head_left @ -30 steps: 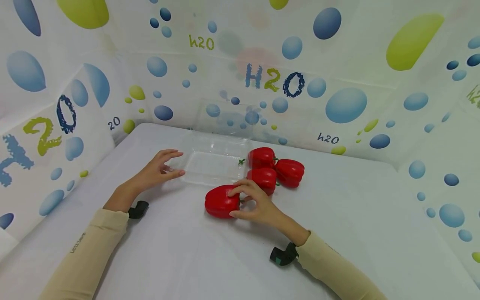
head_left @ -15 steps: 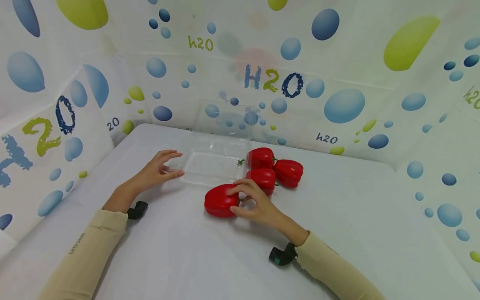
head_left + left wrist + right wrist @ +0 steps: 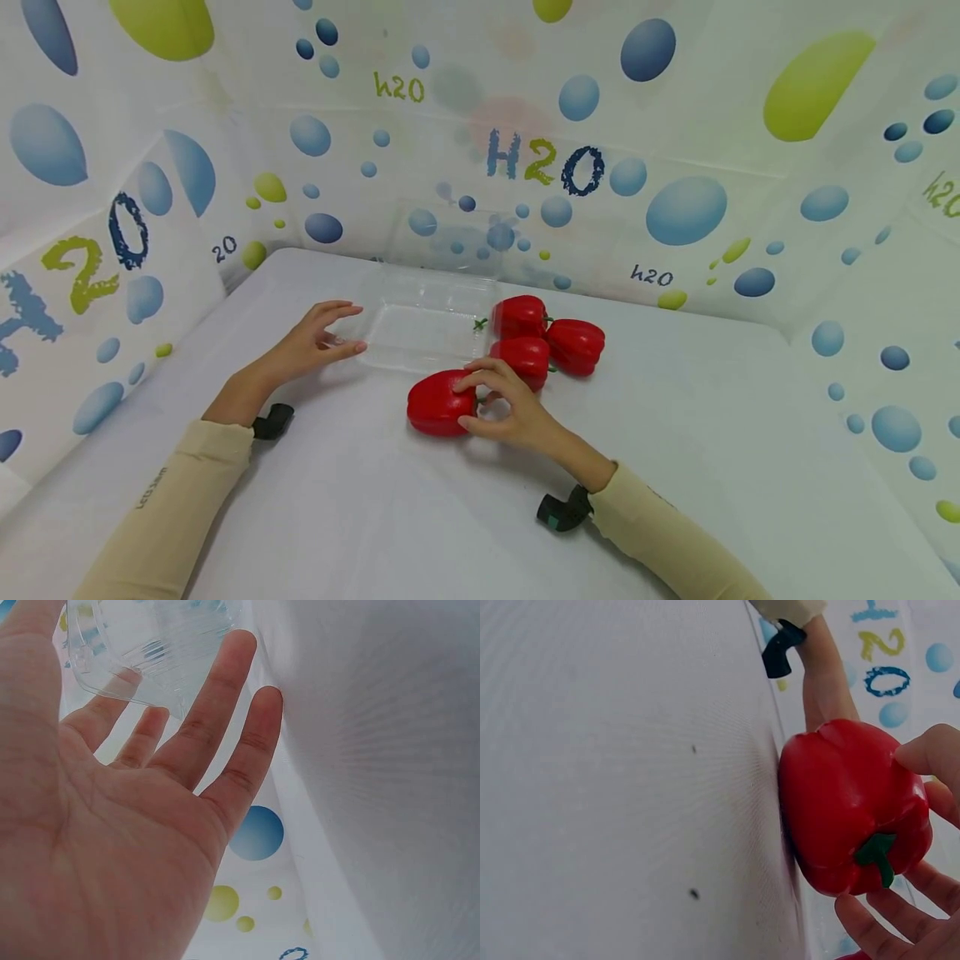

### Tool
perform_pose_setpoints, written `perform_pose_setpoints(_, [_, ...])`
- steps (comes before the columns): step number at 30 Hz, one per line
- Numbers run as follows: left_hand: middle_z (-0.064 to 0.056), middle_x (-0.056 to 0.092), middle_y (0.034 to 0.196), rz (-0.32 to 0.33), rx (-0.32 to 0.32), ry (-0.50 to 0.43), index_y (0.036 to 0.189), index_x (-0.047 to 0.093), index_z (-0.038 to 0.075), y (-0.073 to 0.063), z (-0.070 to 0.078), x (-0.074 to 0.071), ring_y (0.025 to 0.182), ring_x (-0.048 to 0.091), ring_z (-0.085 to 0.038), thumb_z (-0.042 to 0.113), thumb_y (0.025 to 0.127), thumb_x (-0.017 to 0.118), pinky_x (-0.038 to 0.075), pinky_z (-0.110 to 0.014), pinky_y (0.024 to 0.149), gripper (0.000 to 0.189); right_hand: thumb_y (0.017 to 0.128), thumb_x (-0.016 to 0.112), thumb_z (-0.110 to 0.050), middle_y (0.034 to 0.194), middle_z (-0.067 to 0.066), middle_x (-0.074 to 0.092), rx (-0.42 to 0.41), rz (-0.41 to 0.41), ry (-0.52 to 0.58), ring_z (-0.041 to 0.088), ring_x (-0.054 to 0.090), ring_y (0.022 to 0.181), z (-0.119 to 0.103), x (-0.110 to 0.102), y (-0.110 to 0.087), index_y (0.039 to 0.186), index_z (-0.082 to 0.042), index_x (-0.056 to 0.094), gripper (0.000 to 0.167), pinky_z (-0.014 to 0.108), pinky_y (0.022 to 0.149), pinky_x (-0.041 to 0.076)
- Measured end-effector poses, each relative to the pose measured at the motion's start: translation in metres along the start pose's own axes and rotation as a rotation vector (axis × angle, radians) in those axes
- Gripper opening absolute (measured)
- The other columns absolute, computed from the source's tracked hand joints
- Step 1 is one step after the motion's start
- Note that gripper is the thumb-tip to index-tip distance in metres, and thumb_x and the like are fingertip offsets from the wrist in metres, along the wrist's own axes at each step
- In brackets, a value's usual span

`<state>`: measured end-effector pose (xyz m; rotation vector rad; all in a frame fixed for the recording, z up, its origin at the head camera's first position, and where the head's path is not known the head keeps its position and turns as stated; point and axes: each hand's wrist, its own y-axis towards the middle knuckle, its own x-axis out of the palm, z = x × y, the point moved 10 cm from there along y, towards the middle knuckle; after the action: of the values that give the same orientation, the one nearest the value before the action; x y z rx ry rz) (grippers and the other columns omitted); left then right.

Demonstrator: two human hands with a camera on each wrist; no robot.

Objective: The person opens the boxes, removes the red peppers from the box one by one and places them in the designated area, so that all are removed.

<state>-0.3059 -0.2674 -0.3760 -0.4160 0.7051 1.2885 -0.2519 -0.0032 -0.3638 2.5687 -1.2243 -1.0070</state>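
Note:
My right hand (image 3: 517,408) grips the stem end of a red bell pepper (image 3: 438,404) lying on the white table, thumb on its near side and fingertips on top. In the right wrist view the pepper (image 3: 855,802) shows its green stem, with fingertips at its side. My left hand (image 3: 311,337) is at the left end of a clear plastic clamshell box (image 3: 431,364), its lid raised at the back. Spread, fairly straight fingers show beside the box's corner (image 3: 161,656) in the left wrist view. Nothing is gripped in the left palm.
Several more red bell peppers, one at the front (image 3: 525,358), cluster at the box's right end. A small green stem-like piece (image 3: 481,324) shows at that end. Behind the table (image 3: 360,517) hangs a patterned curtain (image 3: 690,100). Each wrist wears a black camera (image 3: 564,510).
The whole head view shifts very slightly to the left. Both hands, the bell peppers and the box keep their places relative to one another.

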Motion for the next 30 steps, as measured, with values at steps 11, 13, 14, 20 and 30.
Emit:
perform_pose_setpoints(11, [-0.023, 0.018, 0.154, -0.015, 0.003, 0.024, 0.150, 0.034, 0.006, 0.003, 0.000, 0.003, 0.111, 0.058, -0.043, 0.031, 0.094, 0.067, 0.046, -0.057, 0.098, 0.069, 0.080, 0.074, -0.010, 0.134, 0.013, 0.048, 0.006, 0.007, 0.009, 0.028, 0.045, 0.124, 0.001, 0.000, 0.000, 0.117, -0.009, 0.062, 0.039, 0.046, 0.084, 0.056])
perform_pose_setpoints(13, [-0.023, 0.017, 0.154, -0.020, -0.001, 0.025, 0.149, 0.034, 0.007, 0.003, 0.000, 0.004, 0.113, 0.056, -0.043, 0.032, 0.093, 0.067, 0.046, -0.056, 0.098, 0.069, 0.080, 0.074, -0.009, 0.135, 0.013, 0.048, 0.015, 0.008, 0.012, 0.028, 0.044, 0.124, 0.002, -0.001, -0.001, 0.118, -0.009, 0.062, 0.040, 0.047, 0.085, 0.056])
perform_pose_setpoints(14, [-0.022, 0.017, 0.154, -0.022, -0.004, 0.027, 0.149, 0.034, 0.007, 0.004, 0.000, 0.004, 0.115, 0.055, -0.043, 0.032, 0.093, 0.067, 0.046, -0.056, 0.099, 0.070, 0.080, 0.074, -0.009, 0.135, 0.013, 0.048, 0.016, 0.008, 0.015, 0.028, 0.044, 0.124, 0.002, -0.001, -0.001, 0.118, -0.009, 0.062, 0.040, 0.048, 0.085, 0.056])
perform_pose_setpoints(20, [-0.022, 0.014, 0.155, -0.015, 0.001, 0.058, 0.148, 0.037, 0.006, 0.005, 0.003, 0.004, 0.133, 0.036, -0.045, 0.032, 0.092, 0.068, 0.036, -0.063, 0.104, 0.069, 0.081, 0.073, -0.009, 0.134, 0.019, 0.048, -0.002, 0.024, 0.017, 0.028, 0.046, 0.123, -0.001, -0.005, -0.002, 0.119, -0.008, 0.062, 0.039, 0.048, 0.084, 0.056])
perform_pose_setpoints(30, [-0.024, 0.024, 0.151, 0.065, 0.103, 0.182, 0.141, 0.045, 0.005, 0.003, 0.020, -0.003, 0.137, 0.020, -0.049, 0.026, 0.089, 0.071, 0.018, -0.070, 0.108, 0.062, 0.079, 0.073, -0.001, 0.134, 0.023, 0.047, 0.005, 0.043, 0.037, 0.031, 0.045, 0.125, -0.004, -0.010, -0.005, 0.116, -0.004, 0.063, 0.038, 0.052, 0.084, 0.055])
